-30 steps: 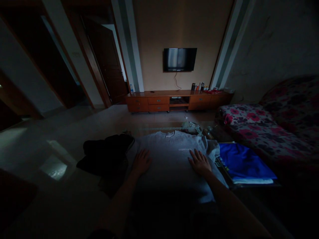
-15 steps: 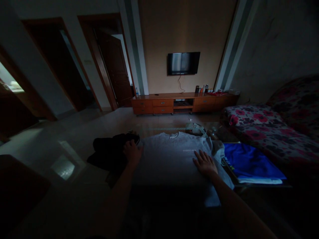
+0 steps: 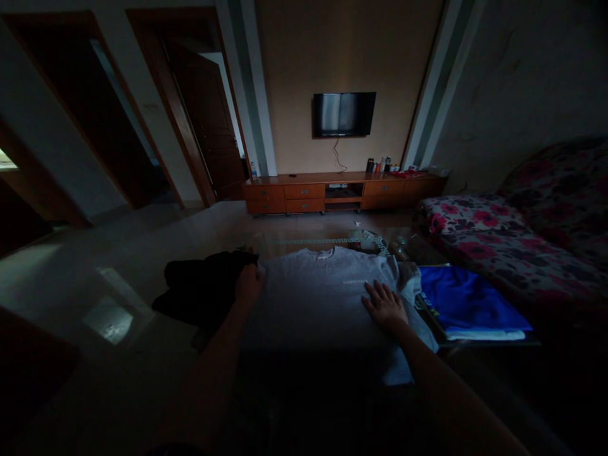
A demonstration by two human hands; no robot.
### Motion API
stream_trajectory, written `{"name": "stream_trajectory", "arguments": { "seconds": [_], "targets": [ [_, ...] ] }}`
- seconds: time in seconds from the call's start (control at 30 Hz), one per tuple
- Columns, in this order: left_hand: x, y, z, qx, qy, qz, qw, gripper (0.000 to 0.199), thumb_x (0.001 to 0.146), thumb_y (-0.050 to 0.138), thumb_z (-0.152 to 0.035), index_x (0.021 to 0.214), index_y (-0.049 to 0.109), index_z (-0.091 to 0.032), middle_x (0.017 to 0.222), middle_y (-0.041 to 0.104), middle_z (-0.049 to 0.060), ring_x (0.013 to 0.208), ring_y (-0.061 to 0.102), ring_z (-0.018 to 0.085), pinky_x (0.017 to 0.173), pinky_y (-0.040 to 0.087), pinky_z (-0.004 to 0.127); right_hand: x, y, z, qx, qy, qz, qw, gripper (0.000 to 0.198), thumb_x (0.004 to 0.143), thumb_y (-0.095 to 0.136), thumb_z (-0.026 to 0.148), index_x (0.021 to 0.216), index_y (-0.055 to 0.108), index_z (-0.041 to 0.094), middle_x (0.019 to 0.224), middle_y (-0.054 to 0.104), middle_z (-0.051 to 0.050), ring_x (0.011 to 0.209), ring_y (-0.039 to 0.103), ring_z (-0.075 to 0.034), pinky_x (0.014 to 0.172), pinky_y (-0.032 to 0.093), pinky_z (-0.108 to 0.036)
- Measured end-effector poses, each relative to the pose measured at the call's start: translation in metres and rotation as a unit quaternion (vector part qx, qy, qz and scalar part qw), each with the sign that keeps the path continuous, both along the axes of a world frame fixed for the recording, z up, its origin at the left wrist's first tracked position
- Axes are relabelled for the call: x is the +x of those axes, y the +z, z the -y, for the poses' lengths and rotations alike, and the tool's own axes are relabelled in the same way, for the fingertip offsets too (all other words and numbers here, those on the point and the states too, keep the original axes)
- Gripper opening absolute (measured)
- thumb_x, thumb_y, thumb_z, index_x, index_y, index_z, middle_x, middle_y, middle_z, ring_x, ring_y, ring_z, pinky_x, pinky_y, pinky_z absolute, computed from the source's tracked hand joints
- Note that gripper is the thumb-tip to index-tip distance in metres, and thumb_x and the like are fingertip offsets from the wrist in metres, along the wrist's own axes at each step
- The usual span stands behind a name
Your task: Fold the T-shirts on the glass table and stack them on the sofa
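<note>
A grey T-shirt [image 3: 308, 304] lies spread out, collar at the far end, with small lettering on the chest. My right hand [image 3: 386, 305] rests flat on its right side, fingers spread. At the shirt's left edge, my left hand [image 3: 249, 284] is closed with the fingers curled in; it seems to grip the shirt's sleeve edge, though the dark hides the fingertips. Black clothing [image 3: 197, 285] lies in a heap directly left of that hand. The near part of the shirt fades into deep shadow.
Folded blue clothing [image 3: 470, 301] lies on the right, over a pale piece. A glass table [image 3: 308, 241] with a patterned border shows beyond the shirt. A flowered sofa [image 3: 503, 247] stands at right. Farther back are a wooden TV cabinet [image 3: 304, 197] and a wall television [image 3: 344, 114].
My left hand's fingers have curled from lying over the shirt's edge into a closed grip. My right hand stays flat on the shirt. The whole view has shifted slightly.
</note>
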State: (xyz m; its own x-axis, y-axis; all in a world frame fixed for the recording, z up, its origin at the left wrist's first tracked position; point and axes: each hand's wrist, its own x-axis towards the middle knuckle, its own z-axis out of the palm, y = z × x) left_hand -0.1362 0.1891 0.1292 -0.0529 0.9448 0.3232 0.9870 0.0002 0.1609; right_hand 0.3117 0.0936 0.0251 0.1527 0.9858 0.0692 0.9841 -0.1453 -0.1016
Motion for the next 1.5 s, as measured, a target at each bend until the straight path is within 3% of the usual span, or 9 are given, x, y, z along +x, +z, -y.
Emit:
{"name": "stream_trajectory", "arguments": {
  "seconds": [0.23,0.37,0.47,0.63,0.97,1.17,1.27,1.4,1.5],
  "targets": [
    [0.038,-0.034,0.012,-0.147,-0.263,0.033,0.953,0.024,0.093,0.058,-0.041,0.107,0.067,-0.024,0.108,0.072,0.005,0.099,0.067,0.020,0.089,0.051,0.029,0.000,-0.002,0.001,0.011,0.004,0.004,1.000,0.066,0.102,0.026,0.065,0.162,0.025,0.037,0.170,0.020,-0.001,0.156,0.015,-0.026,0.123,0.015,-0.049],
    [0.030,-0.055,0.010,-0.118,-0.228,0.047,0.965,0.037,0.100,0.041,-0.037,0.120,0.066,-0.019,0.133,0.065,0.013,0.126,0.059,0.025,0.109,0.043,0.037,-0.001,0.000,0.001,0.001,0.004,0.008,1.000,0.066,0.102,0.026,0.064,0.162,0.024,0.038,0.170,0.020,0.000,0.156,0.016,-0.026,0.123,0.016,-0.049],
    [0.012,-0.073,0.013,-0.093,-0.204,0.013,0.974,0.053,0.100,0.041,-0.041,0.144,0.052,-0.014,0.160,0.041,0.015,0.150,0.034,0.029,0.123,0.026,0.043,-0.001,-0.001,0.001,0.004,0.006,0.014,1.000,0.067,0.102,0.025,0.065,0.163,0.023,0.037,0.170,0.020,-0.001,0.156,0.016,-0.027,0.124,0.016,-0.049],
    [-0.007,-0.094,0.021,-0.124,-0.182,-0.047,0.974,0.069,0.101,0.033,-0.055,0.158,0.035,-0.016,0.168,0.026,0.012,0.156,0.021,0.028,0.125,0.018,0.047,0.000,-0.004,0.001,-0.005,0.009,0.022,1.000,0.067,0.102,0.021,0.066,0.163,0.020,0.037,0.171,0.016,0.000,0.157,0.013,-0.027,0.124,0.015,-0.049],
    [0.013,-0.069,0.024,-0.079,-0.216,-0.051,0.972,0.061,0.101,0.038,-0.049,0.156,0.040,-0.022,0.166,0.033,0.008,0.155,0.024,0.027,0.125,0.021,0.044,-0.019,-0.001,0.008,-0.039,0.015,0.014,0.999,0.072,0.102,0.025,0.065,0.164,0.019,0.031,0.171,0.017,-0.009,0.156,0.015,-0.035,0.121,0.018,-0.054],
    [0.017,-0.074,0.014,-0.111,-0.202,-0.040,0.972,0.050,0.103,0.034,-0.048,0.144,0.054,-0.028,0.156,0.048,0.008,0.144,0.041,0.027,0.118,0.031,0.045,-0.015,0.024,-0.001,-0.036,0.006,-0.049,0.998,0.061,0.102,0.027,0.060,0.154,0.043,0.033,0.162,0.036,-0.008,0.145,0.034,-0.034,0.114,0.031,-0.057],
    [0.016,-0.071,0.005,-0.088,-0.194,-0.048,0.976,0.045,0.103,0.036,-0.041,0.140,0.058,-0.027,0.148,0.054,0.009,0.136,0.048,0.027,0.114,0.037,0.044,0.005,0.038,-0.009,0.039,-0.102,-0.084,0.990,0.052,0.102,0.029,0.049,0.141,0.058,0.027,0.147,0.049,-0.014,0.133,0.046,-0.035,0.106,0.038,-0.056],
    [0.009,-0.080,-0.004,-0.056,-0.183,-0.048,0.980,0.055,0.099,0.044,-0.043,0.149,0.049,-0.020,0.161,0.040,0.012,0.149,0.033,0.029,0.122,0.027,0.044,0.046,0.037,-0.022,0.176,-0.344,-0.125,0.914,0.057,0.097,0.038,0.050,0.136,0.058,0.014,0.140,0.048,-0.026,0.128,0.046,-0.044,0.096,0.044,-0.059],
    [0.006,-0.090,-0.009,-0.081,-0.172,-0.041,0.981,0.061,0.099,0.045,-0.047,0.154,0.043,-0.023,0.165,0.034,0.010,0.153,0.026,0.030,0.125,0.021,0.045,0.079,0.026,-0.030,0.184,-0.380,-0.148,0.894,0.071,0.089,0.049,0.058,0.143,0.051,0.011,0.142,0.047,-0.029,0.129,0.045,-0.048,0.097,0.042,-0.063]
  ]
}}
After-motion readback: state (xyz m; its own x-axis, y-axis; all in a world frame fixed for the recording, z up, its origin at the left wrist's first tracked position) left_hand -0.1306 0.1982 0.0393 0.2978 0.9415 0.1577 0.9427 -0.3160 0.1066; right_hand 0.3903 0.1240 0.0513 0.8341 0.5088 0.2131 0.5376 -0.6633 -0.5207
